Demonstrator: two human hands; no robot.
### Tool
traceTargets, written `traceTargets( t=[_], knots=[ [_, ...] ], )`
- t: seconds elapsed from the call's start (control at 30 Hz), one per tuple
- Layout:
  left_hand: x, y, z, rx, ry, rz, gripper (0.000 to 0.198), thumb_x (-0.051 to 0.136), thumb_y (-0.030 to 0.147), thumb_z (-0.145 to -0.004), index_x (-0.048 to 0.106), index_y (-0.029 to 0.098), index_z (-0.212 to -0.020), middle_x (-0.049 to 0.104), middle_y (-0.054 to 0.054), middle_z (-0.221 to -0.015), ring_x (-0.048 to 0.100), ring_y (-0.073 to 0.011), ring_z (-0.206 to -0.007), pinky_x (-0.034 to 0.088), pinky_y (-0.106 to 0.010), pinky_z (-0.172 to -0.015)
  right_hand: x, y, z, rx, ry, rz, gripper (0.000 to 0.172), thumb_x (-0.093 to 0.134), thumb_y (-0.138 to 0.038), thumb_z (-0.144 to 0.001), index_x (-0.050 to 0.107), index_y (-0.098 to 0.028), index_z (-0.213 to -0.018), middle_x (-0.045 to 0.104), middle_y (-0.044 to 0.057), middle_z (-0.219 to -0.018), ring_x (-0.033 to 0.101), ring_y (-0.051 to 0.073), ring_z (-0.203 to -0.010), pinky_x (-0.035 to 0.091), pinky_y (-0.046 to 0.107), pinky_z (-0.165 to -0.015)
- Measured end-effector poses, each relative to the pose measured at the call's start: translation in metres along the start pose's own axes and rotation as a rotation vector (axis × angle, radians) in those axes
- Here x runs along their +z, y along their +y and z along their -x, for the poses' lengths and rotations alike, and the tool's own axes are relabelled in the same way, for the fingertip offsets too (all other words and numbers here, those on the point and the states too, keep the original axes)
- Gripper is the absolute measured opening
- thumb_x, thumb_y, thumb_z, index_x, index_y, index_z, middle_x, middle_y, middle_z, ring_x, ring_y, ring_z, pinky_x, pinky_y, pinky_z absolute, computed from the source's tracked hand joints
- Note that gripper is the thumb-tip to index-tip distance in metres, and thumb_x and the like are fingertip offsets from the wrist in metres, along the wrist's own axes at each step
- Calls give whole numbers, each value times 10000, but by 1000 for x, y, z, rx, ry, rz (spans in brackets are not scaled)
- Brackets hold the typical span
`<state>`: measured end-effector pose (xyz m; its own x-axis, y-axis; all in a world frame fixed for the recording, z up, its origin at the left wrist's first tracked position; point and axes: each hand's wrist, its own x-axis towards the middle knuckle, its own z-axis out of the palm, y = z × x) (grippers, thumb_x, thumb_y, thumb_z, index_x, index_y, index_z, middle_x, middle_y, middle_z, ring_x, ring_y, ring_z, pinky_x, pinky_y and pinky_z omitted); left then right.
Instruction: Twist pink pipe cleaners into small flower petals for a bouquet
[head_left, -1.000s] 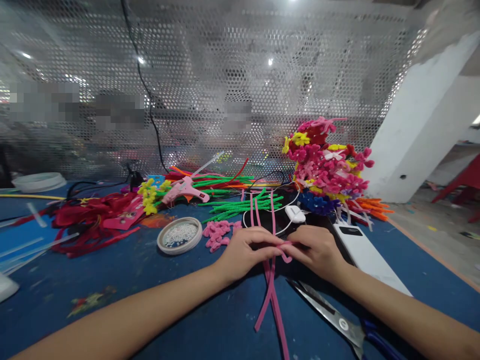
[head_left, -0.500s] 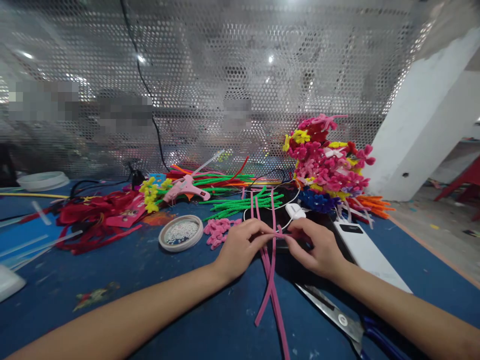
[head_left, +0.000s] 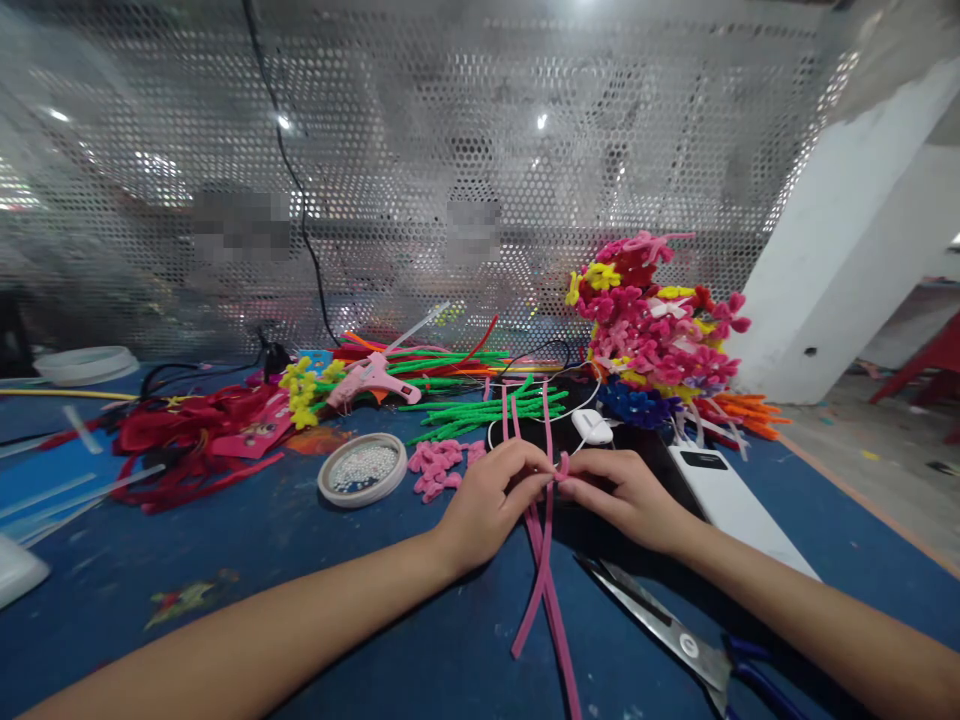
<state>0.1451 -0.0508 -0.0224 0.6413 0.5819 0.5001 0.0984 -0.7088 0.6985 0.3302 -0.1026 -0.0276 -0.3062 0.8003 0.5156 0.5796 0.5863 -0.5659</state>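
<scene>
Between the fingertips of both hands is a short pink pipe cleaner (head_left: 562, 466), bent into a small loop. My left hand (head_left: 501, 492) pinches one end of it, and my right hand (head_left: 624, 492) pinches it from the other side. Beneath the hands, several long pink pipe cleaners (head_left: 553, 610) lie crossing each other on the blue table (head_left: 360, 620). Short curled pink pieces (head_left: 437, 468) sit in a pile left of my left hand. Scissors (head_left: 667, 630) with dark blue handles lie partly open below my right hand.
A round dish of white beads (head_left: 364, 468) and a pink glue gun (head_left: 375, 380) stand to the left. Green pipe cleaners (head_left: 480, 408) lie behind the hands. Fuzzy flowers (head_left: 652, 320) are heaped at the back right, by a white power bank (head_left: 739, 505). Red ribbons (head_left: 195, 430) lie left.
The short pink pipe cleaner has gone from nearly straight to curled into a loop. My fingertips have drawn closer together, with the right hand's fingers straighter.
</scene>
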Motion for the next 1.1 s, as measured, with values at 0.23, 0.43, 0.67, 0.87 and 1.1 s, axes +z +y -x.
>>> traceTargets(
  t=[0.23,0.43,0.67,0.87,1.1],
  knots=[
    [1,1,-2,-106,-6,-38,167,512,320,-866,602,182,-837,587,-12,-817,526,-133,-718,393,-223,-650,5,2,2,78,75,-56,117,531,-283,-854,598,-191,-883,614,-12,-675,536,102,-565,429,201,-512],
    [0,0,-4,-162,-7,-15,182,493,331,-871,591,179,-850,574,-7,-807,534,-140,-730,399,-232,-665,6,0,-2,188,50,-344,145,547,-297,-844,563,-196,-947,617,-1,-732,568,113,-635,447,212,-541],
    [1,0,-4,-133,-102,-36,146,516,313,-854,583,184,-843,590,-16,-848,538,-153,-781,400,-237,-682,10,-1,-7,386,-23,-645,223,518,-396,-850,504,-177,-814,575,-34,-593,411,56,-427,290,175,-395],
    [2,-2,-5,-226,-99,101,136,489,309,-867,536,180,-864,582,-2,-789,551,-133,-688,418,-231,-635,9,5,-9,428,-66,-660,281,549,-428,-817,545,-152,-762,609,-2,-628,405,47,-415,290,180,-393],
    [2,-6,-7,-270,-88,268,113,511,276,-853,514,163,-841,544,24,-694,516,-109,-621,404,-215,-597,7,5,-9,439,-47,-657,278,549,-418,-823,525,-166,-938,585,-24,-648,409,47,-424,309,179,-405]
  ],
)
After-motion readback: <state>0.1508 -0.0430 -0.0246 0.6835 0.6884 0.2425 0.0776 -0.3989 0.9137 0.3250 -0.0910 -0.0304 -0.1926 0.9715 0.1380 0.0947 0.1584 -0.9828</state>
